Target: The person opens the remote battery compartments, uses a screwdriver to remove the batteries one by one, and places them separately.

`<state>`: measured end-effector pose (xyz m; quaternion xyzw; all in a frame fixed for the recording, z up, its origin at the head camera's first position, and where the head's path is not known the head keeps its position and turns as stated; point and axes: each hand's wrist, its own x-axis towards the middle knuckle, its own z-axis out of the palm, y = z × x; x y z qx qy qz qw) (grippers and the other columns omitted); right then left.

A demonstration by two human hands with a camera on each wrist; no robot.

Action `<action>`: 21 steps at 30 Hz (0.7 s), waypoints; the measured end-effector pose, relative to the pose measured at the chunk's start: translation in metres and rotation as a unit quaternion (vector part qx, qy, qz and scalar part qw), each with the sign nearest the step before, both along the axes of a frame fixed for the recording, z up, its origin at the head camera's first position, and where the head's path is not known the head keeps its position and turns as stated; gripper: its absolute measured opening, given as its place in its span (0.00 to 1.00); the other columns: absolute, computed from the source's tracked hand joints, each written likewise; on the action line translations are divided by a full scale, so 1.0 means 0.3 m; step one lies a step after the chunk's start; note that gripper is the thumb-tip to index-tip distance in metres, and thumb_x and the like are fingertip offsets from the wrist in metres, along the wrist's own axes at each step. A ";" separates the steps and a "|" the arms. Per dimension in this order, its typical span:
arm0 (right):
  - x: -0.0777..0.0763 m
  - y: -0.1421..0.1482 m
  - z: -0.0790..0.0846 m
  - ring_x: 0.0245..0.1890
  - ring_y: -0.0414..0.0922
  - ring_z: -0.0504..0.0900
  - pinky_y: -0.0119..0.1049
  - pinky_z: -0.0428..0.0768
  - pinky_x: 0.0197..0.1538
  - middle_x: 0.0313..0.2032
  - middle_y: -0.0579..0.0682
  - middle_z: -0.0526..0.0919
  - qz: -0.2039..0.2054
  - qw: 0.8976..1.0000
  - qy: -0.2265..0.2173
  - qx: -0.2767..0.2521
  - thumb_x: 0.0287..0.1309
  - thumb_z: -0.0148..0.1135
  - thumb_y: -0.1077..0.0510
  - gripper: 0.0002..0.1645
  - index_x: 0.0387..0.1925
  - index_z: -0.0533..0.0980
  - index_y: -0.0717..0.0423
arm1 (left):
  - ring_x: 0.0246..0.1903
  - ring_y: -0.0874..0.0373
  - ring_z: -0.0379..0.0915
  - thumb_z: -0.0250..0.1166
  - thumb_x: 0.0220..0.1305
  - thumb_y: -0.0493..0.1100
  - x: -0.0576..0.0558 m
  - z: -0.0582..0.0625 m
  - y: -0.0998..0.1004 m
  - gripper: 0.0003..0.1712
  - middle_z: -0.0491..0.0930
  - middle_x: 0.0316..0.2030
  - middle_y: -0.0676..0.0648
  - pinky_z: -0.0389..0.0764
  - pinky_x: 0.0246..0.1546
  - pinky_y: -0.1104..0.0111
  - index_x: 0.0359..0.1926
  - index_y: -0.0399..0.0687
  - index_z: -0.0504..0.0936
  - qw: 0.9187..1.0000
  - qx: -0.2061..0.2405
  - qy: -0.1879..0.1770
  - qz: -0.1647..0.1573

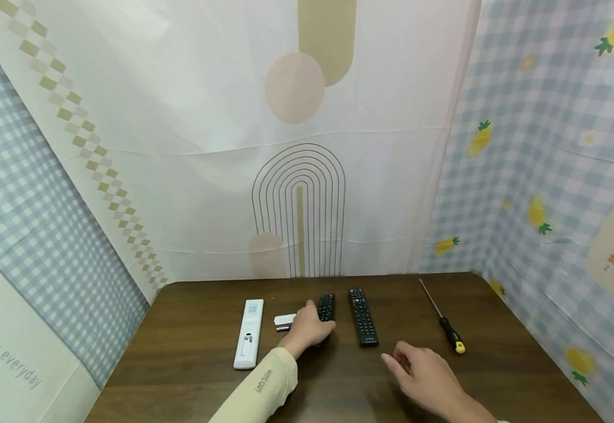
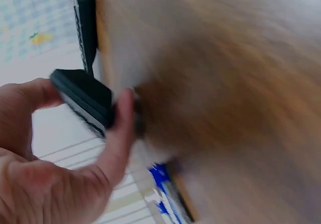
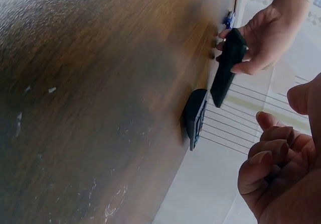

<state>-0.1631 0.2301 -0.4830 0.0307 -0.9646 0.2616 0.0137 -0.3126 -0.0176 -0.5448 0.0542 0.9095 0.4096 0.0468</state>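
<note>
My left hand (image 1: 309,327) pinches a black remote control (image 1: 326,307) between thumb and fingers, and in the right wrist view the remote (image 3: 229,66) is lifted off the table and tilted. Just right of it a second black remote (image 1: 363,317) lies buttons up. My right hand (image 1: 424,374) hovers in front of that second remote, its fingers loosely curled with nothing in them. Beside my left hand are a small white cover (image 1: 285,319) and a battery (image 1: 283,328), partly hidden by the hand. A white remote (image 1: 249,335) lies back up at the left, its battery compartment uncovered.
A screwdriver (image 1: 450,332) with a black and yellow handle lies at the right of the brown wooden table (image 1: 180,352). Patterned cloth (image 1: 206,205) hangs behind the table and along both sides.
</note>
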 end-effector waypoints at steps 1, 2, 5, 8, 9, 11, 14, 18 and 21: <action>-0.001 -0.001 -0.001 0.15 0.35 0.63 0.30 0.61 0.21 0.15 0.38 0.70 0.000 1.000 0.000 0.001 0.72 0.66 0.41 0.18 0.27 0.76 0.38 | 0.57 0.36 0.81 0.69 0.62 0.53 0.016 0.018 -0.008 0.46 0.81 0.61 0.29 0.85 0.54 0.45 0.73 0.29 0.68 1.000 0.026 -0.005 -0.002; -0.001 -0.002 -0.002 0.15 0.35 0.63 0.30 0.61 0.21 0.15 0.38 0.70 0.000 1.000 0.002 0.000 0.72 0.66 0.41 0.18 0.26 0.76 0.38 | 0.53 0.39 0.83 0.67 0.64 0.52 0.019 0.020 -0.017 0.44 0.82 0.59 0.31 0.86 0.50 0.47 0.72 0.29 0.68 0.998 0.056 -0.013 -0.010; -0.004 -0.006 -0.005 0.15 0.34 0.63 0.30 0.61 0.21 0.15 0.38 0.70 0.003 1.000 0.007 0.001 0.72 0.66 0.41 0.18 0.26 0.75 0.38 | 0.43 0.43 0.86 0.64 0.70 0.47 0.056 0.061 -0.050 0.38 0.82 0.56 0.32 0.89 0.42 0.51 0.73 0.31 0.68 0.979 0.190 -0.061 -0.040; -0.005 -0.009 -0.006 0.15 0.34 0.63 0.30 0.61 0.21 0.15 0.38 0.70 0.003 1.000 0.008 -0.001 0.72 0.66 0.41 0.18 0.26 0.75 0.38 | 0.45 0.38 0.88 0.59 0.74 0.41 0.066 0.064 -0.086 0.38 0.77 0.62 0.26 0.92 0.43 0.53 0.79 0.30 0.60 0.934 0.326 -0.125 -0.074; -0.006 -0.010 -0.006 0.15 0.34 0.63 0.30 0.61 0.22 0.15 0.38 0.70 0.004 1.000 0.008 -0.001 0.72 0.66 0.41 0.18 0.26 0.75 0.38 | 0.49 0.37 0.87 0.57 0.76 0.40 0.069 0.064 -0.097 0.38 0.74 0.65 0.24 0.92 0.46 0.52 0.79 0.29 0.58 0.920 0.357 -0.140 -0.085; -0.007 -0.012 -0.006 0.15 0.34 0.63 0.30 0.60 0.22 0.15 0.38 0.69 0.004 1.000 0.008 -0.002 0.72 0.66 0.41 0.18 0.26 0.75 0.37 | 0.58 0.33 0.83 0.54 0.77 0.37 0.074 0.066 -0.120 0.37 0.67 0.71 0.20 0.91 0.52 0.50 0.81 0.28 0.54 0.897 0.397 -0.158 -0.109; -0.009 -0.015 -0.007 0.15 0.34 0.63 0.30 0.60 0.22 0.15 0.38 0.69 0.005 1.000 0.011 -0.002 0.72 0.66 0.40 0.18 0.26 0.75 0.37 | 0.66 0.29 0.77 0.48 0.76 0.34 0.081 0.069 -0.149 0.37 0.59 0.75 0.19 0.89 0.57 0.47 0.81 0.27 0.53 0.882 0.421 -0.161 -0.139; -0.010 -0.018 -0.010 0.15 0.34 0.63 0.30 0.61 0.22 0.15 0.37 0.69 0.007 1.000 0.011 -0.004 0.72 0.66 0.39 0.18 0.26 0.75 0.37 | 0.68 0.31 0.75 0.45 0.71 0.31 0.087 0.069 -0.176 0.38 0.56 0.76 0.20 0.89 0.58 0.47 0.81 0.29 0.54 0.866 0.446 -0.163 -0.160; -0.012 -0.020 -0.011 0.15 0.34 0.63 0.30 0.61 0.22 0.15 0.37 0.69 0.010 1.000 0.011 -0.007 0.72 0.65 0.38 0.18 0.26 0.76 0.36 | 0.62 0.40 0.81 0.45 0.70 0.31 0.093 0.071 -0.192 0.40 0.57 0.76 0.22 0.90 0.57 0.50 0.82 0.31 0.52 0.859 0.458 -0.161 -0.161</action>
